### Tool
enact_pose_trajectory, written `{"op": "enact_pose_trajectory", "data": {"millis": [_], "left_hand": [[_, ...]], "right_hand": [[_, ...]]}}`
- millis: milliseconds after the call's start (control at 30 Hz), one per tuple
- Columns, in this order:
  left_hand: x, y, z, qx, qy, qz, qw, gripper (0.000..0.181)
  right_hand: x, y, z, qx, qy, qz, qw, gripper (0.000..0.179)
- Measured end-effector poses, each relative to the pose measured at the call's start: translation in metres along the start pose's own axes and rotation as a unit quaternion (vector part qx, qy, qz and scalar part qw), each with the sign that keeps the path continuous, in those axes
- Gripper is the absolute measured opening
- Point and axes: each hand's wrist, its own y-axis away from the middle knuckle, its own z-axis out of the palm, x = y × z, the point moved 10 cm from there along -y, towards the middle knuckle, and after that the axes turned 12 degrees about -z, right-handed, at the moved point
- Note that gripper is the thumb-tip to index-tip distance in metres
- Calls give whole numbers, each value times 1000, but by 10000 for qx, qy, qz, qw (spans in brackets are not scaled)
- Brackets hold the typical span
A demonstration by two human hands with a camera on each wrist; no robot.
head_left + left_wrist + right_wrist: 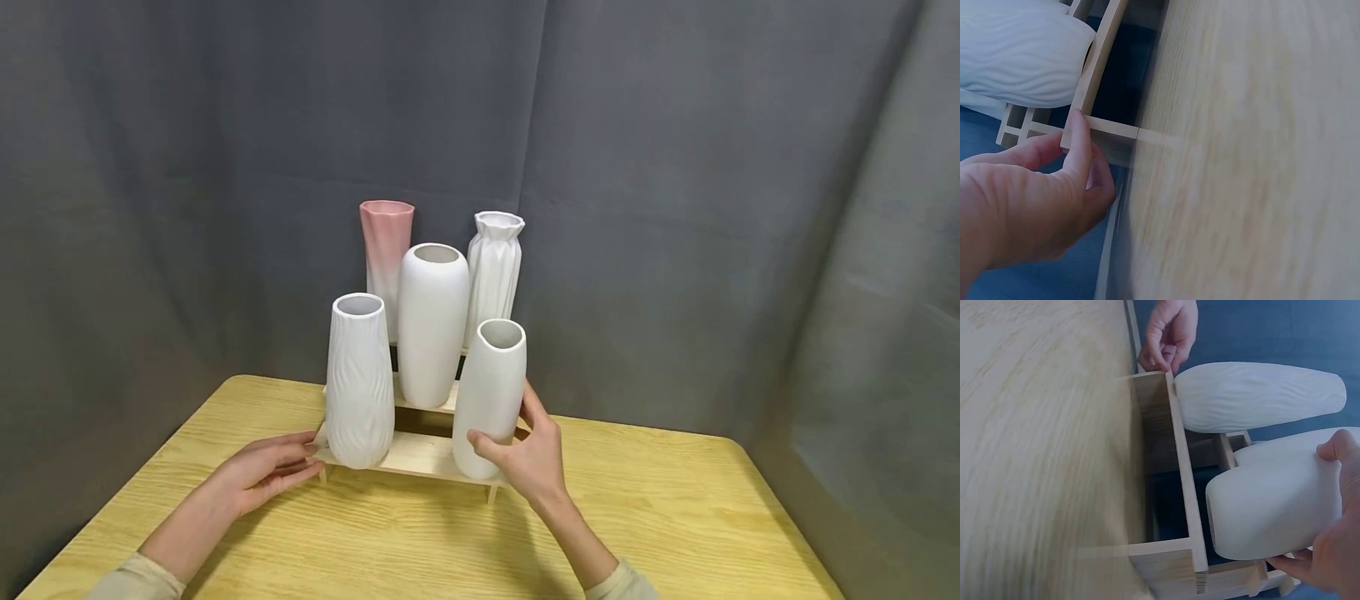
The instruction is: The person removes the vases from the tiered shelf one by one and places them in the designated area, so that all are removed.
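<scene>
A stepped wooden stand (422, 455) holds several vases. My right hand (538, 460) grips a smooth white vase (487, 408) at the right end of the lowest step, thumb in front and fingers behind. This vase tilts slightly; whether its base touches the step I cannot tell. With thumb and fingers, my left hand (264, 472) pinches the left end of that step, seen closely in the left wrist view at the stand's corner (1079, 128). Right beside it stands a white vase with wavy grooves (358, 392), which also shows in the right wrist view.
A taller smooth white vase (433, 325) stands on the middle step. Behind it, a pink-to-white vase (386, 242) is at the left and a pleated white vase (497, 267) at the right. Grey curtains (675, 208) surround the wooden table (660, 508).
</scene>
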Motion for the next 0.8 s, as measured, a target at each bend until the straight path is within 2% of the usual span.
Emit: {"op": "enact_pose_trajectory", "data": {"millis": [200, 467, 667, 800], "left_hand": [[3, 4, 0, -176, -34, 26, 9998, 64], [5, 3, 4, -207, -23, 39, 9998, 62], [3, 2, 0, 29, 84, 4, 10000, 55], [2, -1, 2, 123, -2, -15, 9999, 60]], "right_hand": [[-36, -5, -2, 3, 38, -182, 9998, 86], [-48, -10, -8, 28, 182, -304, 9994, 86], [-58, -11, -12, -55, 355, -346, 9988, 86], [-62, -11, -16, -73, 431, -328, 9985, 87]]}}
